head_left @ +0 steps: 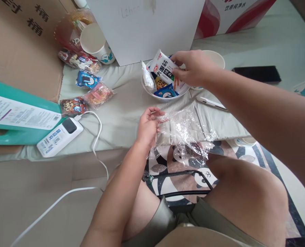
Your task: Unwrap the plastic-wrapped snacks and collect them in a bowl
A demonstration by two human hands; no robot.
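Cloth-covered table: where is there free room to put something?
Bare cloth lies between the left packets and the bowl, and between the phone and the red-white box. Crowded: around the left cup and inside the bowl.

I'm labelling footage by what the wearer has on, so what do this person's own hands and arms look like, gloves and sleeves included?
The left hand and right hand are ungloved. No sleeve shows on the left forearm or right forearm, and neither wrist shows a watch or band.
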